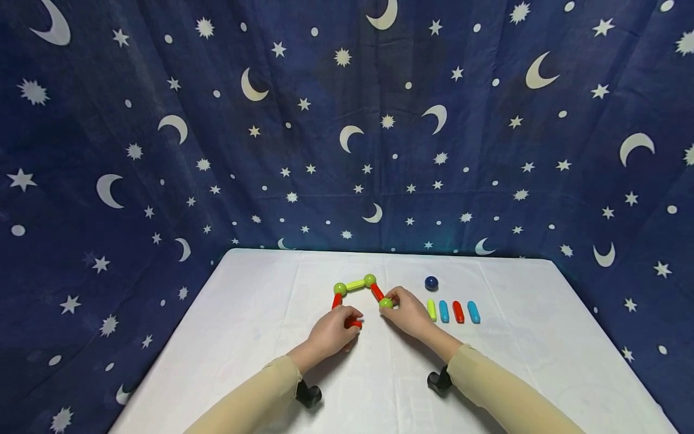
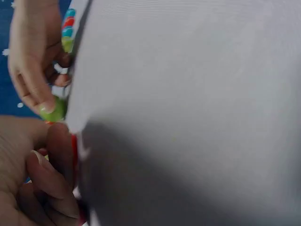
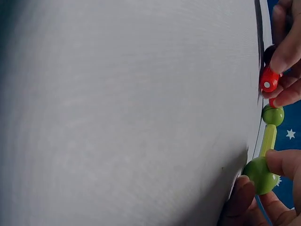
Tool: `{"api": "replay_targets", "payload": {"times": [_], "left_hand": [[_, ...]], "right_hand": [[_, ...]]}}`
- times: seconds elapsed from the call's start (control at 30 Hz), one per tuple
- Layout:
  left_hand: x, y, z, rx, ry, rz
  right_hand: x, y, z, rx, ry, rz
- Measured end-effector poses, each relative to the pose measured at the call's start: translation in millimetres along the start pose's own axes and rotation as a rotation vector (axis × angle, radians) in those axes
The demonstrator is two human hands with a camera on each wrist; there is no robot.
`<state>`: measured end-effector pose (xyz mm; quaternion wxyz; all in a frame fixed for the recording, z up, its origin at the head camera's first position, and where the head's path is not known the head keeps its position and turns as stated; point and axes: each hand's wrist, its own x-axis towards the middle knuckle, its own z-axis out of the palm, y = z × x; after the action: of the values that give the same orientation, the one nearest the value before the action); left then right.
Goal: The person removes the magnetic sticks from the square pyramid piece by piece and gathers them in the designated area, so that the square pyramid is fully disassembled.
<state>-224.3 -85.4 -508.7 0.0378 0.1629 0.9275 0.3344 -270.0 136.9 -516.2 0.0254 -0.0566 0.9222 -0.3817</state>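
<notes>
On the white table, a chain of green balls and rods bends in an arch, with a yellow-green rod across its far side. Red rods run down from both ends of that rod. My right hand pinches the green ball at the right end of the chain, also large in the right wrist view. My left hand holds a red rod at the lower left of the chain; its fingers hide the joint there. In the right wrist view that rod shows a pale round end.
Right of my right hand lie a yellow-green rod, a blue rod, a red rod and another blue rod. A dark blue ball sits behind them. A starry curtain hangs behind the table.
</notes>
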Motion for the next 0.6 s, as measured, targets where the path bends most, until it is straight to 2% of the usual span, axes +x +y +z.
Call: {"api": "replay_targets", "payload": {"times": [0.07, 0.17, 0.3, 0.4, 0.5, 0.6], "left_hand": [[-0.8, -1.6, -7.3, -0.008, -0.034, 0.0], [-1.9, -8.8, -19.9, 0.061, -0.071, 0.025], [-4.5, -23.4, -32.3, 0.3, -0.068, 0.151], [-7.2, -30.6, -35.5, 0.424, -0.05, 0.256], [-9.4, -29.2, -34.3, 0.499, -0.041, 0.334], [-11.4, -20.8, -29.2, 0.56, -0.035, 0.401]], "right_hand": [[0.3, 0.4, -0.7, 0.001, -0.006, 0.007], [0.4, 0.5, -1.6, 0.003, -0.008, 0.008], [0.2, -0.5, -1.9, 0.014, -0.012, 0.01], [0.7, -0.7, -1.7, 0.012, -0.018, 0.008], [2.3, -0.1, -1.8, 0.005, -0.026, -0.001], [4.1, 0.6, -2.5, 0.006, -0.038, -0.015]]}}
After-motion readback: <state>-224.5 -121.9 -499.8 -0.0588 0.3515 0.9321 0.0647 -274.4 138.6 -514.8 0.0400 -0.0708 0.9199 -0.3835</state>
